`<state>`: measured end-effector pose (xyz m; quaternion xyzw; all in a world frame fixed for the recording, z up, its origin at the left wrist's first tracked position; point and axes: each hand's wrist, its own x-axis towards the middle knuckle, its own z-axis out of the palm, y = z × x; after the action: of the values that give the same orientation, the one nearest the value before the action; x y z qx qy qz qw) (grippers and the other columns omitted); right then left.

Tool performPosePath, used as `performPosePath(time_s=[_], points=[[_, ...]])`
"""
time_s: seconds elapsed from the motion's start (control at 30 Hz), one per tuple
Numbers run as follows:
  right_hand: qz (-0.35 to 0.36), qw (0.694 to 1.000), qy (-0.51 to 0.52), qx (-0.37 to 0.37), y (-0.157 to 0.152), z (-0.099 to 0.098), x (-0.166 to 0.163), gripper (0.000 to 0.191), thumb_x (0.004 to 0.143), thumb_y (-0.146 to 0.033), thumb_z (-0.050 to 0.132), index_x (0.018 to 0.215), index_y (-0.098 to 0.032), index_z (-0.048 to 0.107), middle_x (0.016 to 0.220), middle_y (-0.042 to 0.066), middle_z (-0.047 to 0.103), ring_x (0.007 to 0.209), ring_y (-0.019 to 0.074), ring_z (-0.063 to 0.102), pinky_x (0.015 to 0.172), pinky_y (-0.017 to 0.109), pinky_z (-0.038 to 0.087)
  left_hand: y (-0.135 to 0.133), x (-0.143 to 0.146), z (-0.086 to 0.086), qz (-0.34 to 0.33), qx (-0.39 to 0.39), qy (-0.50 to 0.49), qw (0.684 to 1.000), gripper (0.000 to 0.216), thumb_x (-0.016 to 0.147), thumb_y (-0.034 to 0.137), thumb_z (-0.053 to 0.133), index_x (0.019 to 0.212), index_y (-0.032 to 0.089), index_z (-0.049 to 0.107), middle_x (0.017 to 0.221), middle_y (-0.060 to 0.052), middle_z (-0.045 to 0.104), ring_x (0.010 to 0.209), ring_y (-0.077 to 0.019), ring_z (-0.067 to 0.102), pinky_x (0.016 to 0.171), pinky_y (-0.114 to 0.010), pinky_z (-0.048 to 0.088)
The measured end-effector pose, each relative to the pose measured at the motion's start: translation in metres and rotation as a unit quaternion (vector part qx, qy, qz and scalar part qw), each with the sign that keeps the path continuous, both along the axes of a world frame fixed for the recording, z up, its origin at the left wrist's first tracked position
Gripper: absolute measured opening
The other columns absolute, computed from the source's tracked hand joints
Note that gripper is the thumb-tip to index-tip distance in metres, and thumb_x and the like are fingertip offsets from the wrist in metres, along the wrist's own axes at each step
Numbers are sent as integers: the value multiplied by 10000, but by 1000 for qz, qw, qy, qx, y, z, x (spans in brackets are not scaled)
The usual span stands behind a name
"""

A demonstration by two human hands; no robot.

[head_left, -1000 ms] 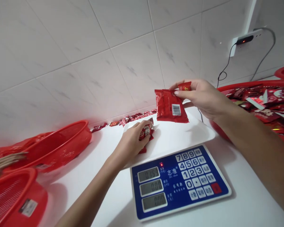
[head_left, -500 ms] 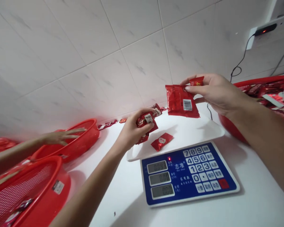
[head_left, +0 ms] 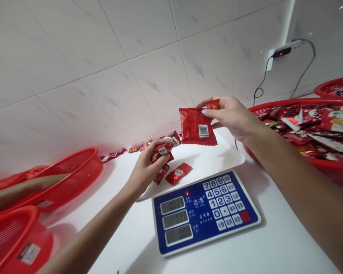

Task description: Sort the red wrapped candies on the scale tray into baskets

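My right hand (head_left: pixel 231 116) pinches a large red packet (head_left: pixel 198 127) with a barcode on it, along with a small red packet (head_left: pixel 213 104) tucked between the fingers. Both are raised over the white pan (head_left: pixel 228 152) of a blue digital scale (head_left: pixel 207 213). My left hand (head_left: pixel 147 165) is closed around several small red candy packets (head_left: pixel 161 152) above the pan's left side. One red packet (head_left: pixel 178 173) lies flat on the pan, just right of that hand. The scale's displays are lit, but their digits are hard to read.
At right, a red basket (head_left: pixel 328 163) is heaped with packets, with another red basket (head_left: pixel 321 89) behind. Red baskets (head_left: pixel 88 167) stand at left, one with another person's arm (head_left: pixel 31 188) reaching in. Packets (head_left: pixel 114 155) line the wall; a charger (head_left: pixel 282 52) is plugged in.
The camera view has swung right, so everything sits further left. The other person's hand has gone down into the left basket. Both my hands keep their packets.
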<state>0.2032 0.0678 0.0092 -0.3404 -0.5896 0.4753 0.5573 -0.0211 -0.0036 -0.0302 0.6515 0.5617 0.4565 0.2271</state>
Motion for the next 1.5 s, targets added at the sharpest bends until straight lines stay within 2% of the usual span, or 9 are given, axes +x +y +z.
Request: performPosePath(time_s=[0.2, 0.33, 0.5, 0.7, 0.9, 1.07, 1.27, 1.4, 1.5], points=[[-4, 1000, -13, 4, 3, -4, 1, 193, 877, -1, 538, 905, -145, 663, 738, 20, 652, 623, 110, 591, 573, 249, 549, 10, -8, 15, -135, -116, 165, 970, 238, 802, 344, 695, 1022, 267, 745, 1095, -55, 742, 1066, -302, 671, 908, -426, 545], [-8, 1000, -10, 4, 3, -2, 3, 197, 876, -2, 537, 907, -148, 665, 752, 23, 657, 634, 112, 597, 583, 254, 551, -4, -17, 20, -93, -87, 238, 963, 481, 775, 483, 728, 1213, 293, 671, 1279, -86, 670, 1155, -343, 630, 945, -459, 533], [-2, 1000, 0, -4, 2, 0, 3, 182, 882, -6, 539, 878, -149, 652, 736, 18, 655, 620, 105, 597, 544, 226, 530, -18, -18, 2, -76, -69, 307, 946, 818, 795, 584, 690, 1502, 308, 386, 1509, -150, 461, 1316, -397, 495, 986, -505, 512], [2, 1000, -5, -1, 1, -2, 1, 184, 881, -6, 540, 885, -149, 655, 729, 13, 654, 623, 104, 597, 549, 221, 531, -2, 7, -4, -78, -32, 342, 936, 747, 828, 644, 623, 1475, 317, 441, 1553, -157, 391, 1347, -419, 442, 1039, -609, 423], [3, 1000, 3, 6, 2, 0, 3, 179, 891, -6, 535, 876, -145, 647, 713, 5, 644, 598, 93, 579, 534, 211, 516, 7, 24, -5, -89, -37, 390, 916, 538, 880, 605, 581, 1333, 315, 603, 1403, -92, 583, 1241, -359, 519, 1053, -587, 377], [8, 1000, 10, 8, 1, 2, 4, 193, 884, 4, 527, 882, -146, 647, 731, 7, 654, 628, 103, 599, 571, 229, 537, 7, 23, -6, -70, -7, 340, 938, 304, 866, 442, 645, 1096, 249, 695, 1073, -59, 683, 907, -231, 638, 845, -399, 496], [10, 1000, 12, 0, -2, 4, 5, 190, 880, -4, 530, 881, -152, 649, 773, 22, 673, 666, 117, 621, 579, 237, 546, 9, 21, 0, -5, -10, 254, 967, 233, 839, 429, 675, 925, 214, 699, 839, -23, 722, 747, -210, 636, 683, -323, 477], [10, 1000, 9, -9, -2, 4, 6, 188, 878, -16, 536, 881, -161, 656, 779, 27, 676, 645, 115, 607, 554, 234, 538, 11, 12, 6, 9, -58, 72, 996, 315, 792, 467, 739, 958, 202, 704, 845, -32, 736, 745, -190, 661, 628, -255, 494], [8, 1000, 6, -11, 0, 3, 6, 182, 883, -22, 538, 876, -156, 661, 771, 28, 673, 635, 110, 598, 543, 225, 527, 12, 5, 10, -8, -99, -115, 988, 414, 702, 467, 828, 984, 206, 675, 849, -24, 736, 700, -161, 678, 589, -219, 529]])
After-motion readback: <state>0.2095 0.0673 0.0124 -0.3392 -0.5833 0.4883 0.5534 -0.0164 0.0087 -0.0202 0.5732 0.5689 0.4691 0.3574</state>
